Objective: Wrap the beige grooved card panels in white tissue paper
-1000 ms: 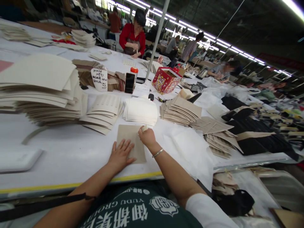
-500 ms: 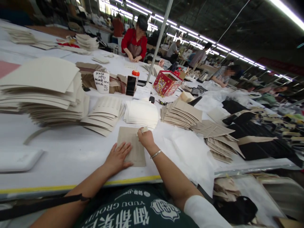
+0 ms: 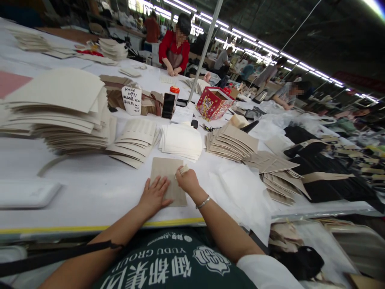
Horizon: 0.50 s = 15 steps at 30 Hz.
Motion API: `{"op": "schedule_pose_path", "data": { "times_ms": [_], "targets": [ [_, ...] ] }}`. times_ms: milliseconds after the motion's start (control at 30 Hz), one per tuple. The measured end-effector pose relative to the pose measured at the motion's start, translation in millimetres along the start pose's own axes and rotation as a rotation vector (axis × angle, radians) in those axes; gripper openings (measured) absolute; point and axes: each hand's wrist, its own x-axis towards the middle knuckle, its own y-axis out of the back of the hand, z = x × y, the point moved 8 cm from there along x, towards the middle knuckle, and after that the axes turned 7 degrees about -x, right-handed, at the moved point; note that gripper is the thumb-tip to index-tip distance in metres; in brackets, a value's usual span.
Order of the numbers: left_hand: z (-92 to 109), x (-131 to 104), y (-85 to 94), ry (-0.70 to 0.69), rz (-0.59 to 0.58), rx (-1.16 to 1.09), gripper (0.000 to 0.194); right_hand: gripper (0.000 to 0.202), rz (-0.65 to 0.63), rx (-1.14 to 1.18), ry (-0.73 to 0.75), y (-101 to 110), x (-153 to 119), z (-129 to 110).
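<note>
Resting flat with spread fingers, the left hand covers the lower left of a thin taupe rectangular sheet, which lies on the white-covered table. At the sheet's right side, the right hand is curled around a small cream-coloured piece. Beyond the sheet sits a stack of white rectangular sheets; beyond it leftward, fanned cream panels; rightward, fanned beige panels.

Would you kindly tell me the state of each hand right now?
Left hand: open, spread flat on the beige sheet.
Right hand: closed around a small pale item, near the sheet's right edge.
</note>
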Motion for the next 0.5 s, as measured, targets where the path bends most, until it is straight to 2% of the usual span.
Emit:
{"op": "schedule_pose_path", "data": {
  "times_ms": [133,200,267,333,433,500],
  "targets": [
    [-5,-1,0.6,0.015,-0.055,-0.013,0.070,0.025,-0.185,0.165,0.024,-24,-59,6],
    [-5,-2,1.5,-0.039,-0.128,-0.014,0.075,0.027,-0.251,0.289,-0.026,-34,-71,10],
    [-6,-3,3.9,-0.096,-0.193,-0.002,0.077,0.026,-0.214,0.324,-0.055,-34,-58,10],
    [-7,-3,7.8,-0.117,-0.218,0.018,0.077,0.027,-0.096,0.272,-0.058,-22,-27,6],
    [-8,-3,11.7,-0.107,-0.198,0.038,0.078,0.028,0.048,0.141,-0.072,-2,21,-3],
    [-9,-3,11.9,-0.101,-0.168,0.041,0.079,0.027,0.082,0.084,-0.070,3,32,-7]
  ]
}}
